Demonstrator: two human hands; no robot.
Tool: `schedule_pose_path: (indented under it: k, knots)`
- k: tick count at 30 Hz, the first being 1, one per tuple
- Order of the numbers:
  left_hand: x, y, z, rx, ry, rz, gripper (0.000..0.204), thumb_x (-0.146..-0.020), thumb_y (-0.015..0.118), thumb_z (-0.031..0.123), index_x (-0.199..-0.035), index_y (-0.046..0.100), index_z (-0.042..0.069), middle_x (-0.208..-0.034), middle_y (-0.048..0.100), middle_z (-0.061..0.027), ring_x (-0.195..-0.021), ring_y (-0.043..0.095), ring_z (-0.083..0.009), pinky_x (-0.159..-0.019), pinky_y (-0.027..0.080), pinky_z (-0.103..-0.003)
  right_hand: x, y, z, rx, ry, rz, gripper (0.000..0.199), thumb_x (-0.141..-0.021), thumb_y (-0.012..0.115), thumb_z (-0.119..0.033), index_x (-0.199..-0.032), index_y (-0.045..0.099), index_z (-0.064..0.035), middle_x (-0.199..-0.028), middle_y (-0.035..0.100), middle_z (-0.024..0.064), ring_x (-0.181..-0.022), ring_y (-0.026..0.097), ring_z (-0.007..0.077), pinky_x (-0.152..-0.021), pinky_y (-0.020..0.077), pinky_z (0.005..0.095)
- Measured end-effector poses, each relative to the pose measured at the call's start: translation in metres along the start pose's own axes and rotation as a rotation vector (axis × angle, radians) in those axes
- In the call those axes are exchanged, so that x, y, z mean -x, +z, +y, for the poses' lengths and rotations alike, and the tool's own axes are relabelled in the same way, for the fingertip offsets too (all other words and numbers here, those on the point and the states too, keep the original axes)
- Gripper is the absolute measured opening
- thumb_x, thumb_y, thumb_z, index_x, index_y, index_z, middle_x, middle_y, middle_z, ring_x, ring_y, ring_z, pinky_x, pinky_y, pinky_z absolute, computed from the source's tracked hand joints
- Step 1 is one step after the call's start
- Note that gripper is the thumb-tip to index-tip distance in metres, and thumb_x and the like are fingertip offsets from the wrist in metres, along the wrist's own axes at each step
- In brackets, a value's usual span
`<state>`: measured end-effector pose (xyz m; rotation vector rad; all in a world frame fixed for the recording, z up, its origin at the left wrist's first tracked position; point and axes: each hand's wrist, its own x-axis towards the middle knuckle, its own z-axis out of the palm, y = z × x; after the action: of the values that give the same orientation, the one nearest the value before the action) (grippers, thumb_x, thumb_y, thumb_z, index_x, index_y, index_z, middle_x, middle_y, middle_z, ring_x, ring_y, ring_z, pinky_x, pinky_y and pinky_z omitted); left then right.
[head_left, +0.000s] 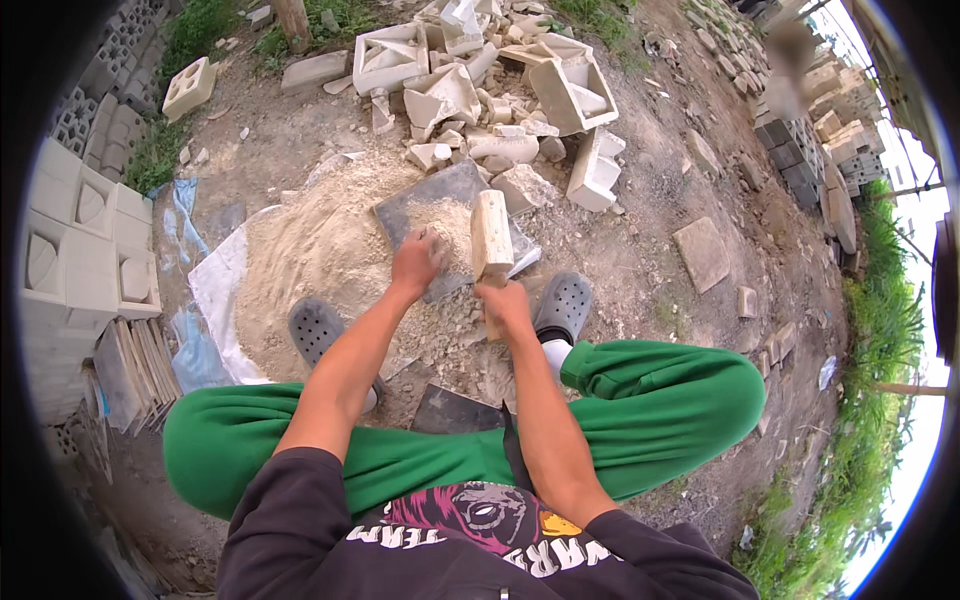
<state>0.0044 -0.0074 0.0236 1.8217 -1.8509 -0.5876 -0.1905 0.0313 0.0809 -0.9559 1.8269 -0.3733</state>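
Observation:
My right hand [505, 305] is wrapped round the handle of a wooden mallet [491, 235], its pale, worn block head pointing away from me. The head is over the right part of a dark grey slab [398, 212]. On that slab lies a heap of crushed pale bits [447, 222]. My left hand [418, 258] is at the near left side of the heap, its fingers curled in. Whatever those fingers hold, if anything, is hidden. To the left spreads a big pile of sandy powder [310, 245] on a white sheet [222, 290].
Beyond the slab rises a heap of broken pale blocks [505, 148]. White moulded blocks [90, 240] and leaning thin boards [135, 370] stand at left. A dark tile [450, 410] lies between my legs. Grey bricks [788, 150] are stacked at far right.

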Motion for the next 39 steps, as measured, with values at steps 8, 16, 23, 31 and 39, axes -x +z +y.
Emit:
schedule_pose_path:
  k: [8,16,23,31,39]
  knots:
    - [-0.023,-0.007,-0.028,-0.115,0.184,-0.087,0.036,-0.087,0.072,0.019,-0.12,0.068,0.006,-0.138,0.058,-0.0202,-0.127,0.055,-0.0378,-0.108,0.044,-0.044,0.002,0.018,0.023,0.081,-0.04,0.111,0.05,-0.069,0.079,-0.036,-0.104,0.075,-0.0007,-0.09,0.076,0.0189,-0.085,0.075,0.0312,-0.079,0.0573,0.0407]
    - [-0.012,0.005,-0.013,0.053,-0.121,-0.007,0.04,-0.086,0.074,0.023,-0.121,0.068,0.006,-0.135,0.062,-0.0169,-0.124,0.057,-0.0361,-0.106,0.045,-0.043,-0.026,0.037,0.041,-0.099,0.065,-0.03,0.05,-0.068,0.08,-0.04,-0.106,0.075,-0.0061,-0.097,0.076,0.0179,-0.094,0.073,0.034,-0.085,0.0548,0.0447]
    - [-0.027,-0.007,-0.01,0.011,-0.14,-0.126,0.038,-0.082,0.078,0.02,-0.117,0.071,0.008,-0.12,0.07,-0.0158,-0.106,0.068,-0.0336,-0.092,0.054,-0.042,-0.048,0.049,0.034,-0.005,-0.14,0.153,0.039,-0.07,0.08,-0.025,-0.099,0.073,0.0006,-0.082,0.075,0.012,-0.068,0.072,0.0229,-0.067,0.0568,0.036]
    - [-0.005,0.009,-0.036,0.031,0.0,0.02,0.022,-0.086,0.072,0.013,-0.108,0.074,0.007,-0.123,0.067,-0.0202,-0.103,0.068,-0.0386,-0.091,0.054,-0.044,-0.024,0.021,-0.06,-0.133,-0.396,0.085,0.044,-0.074,0.084,-0.031,-0.1,0.07,0.0018,-0.088,0.074,0.0203,-0.084,0.074,0.0339,-0.074,0.0552,0.0408]
    - [-0.015,0.003,-0.034,-0.176,0.156,-0.152,0.029,-0.098,0.05,0.02,-0.111,0.071,0.005,-0.139,0.057,-0.0232,-0.108,0.066,-0.0412,-0.09,0.055,-0.047,-0.05,0.044,-0.015,-0.001,-0.225,0.05,0.046,-0.07,0.082,-0.03,-0.103,0.073,0.0015,-0.092,0.074,0.0228,-0.083,0.075,0.0333,-0.073,0.0571,0.0432]
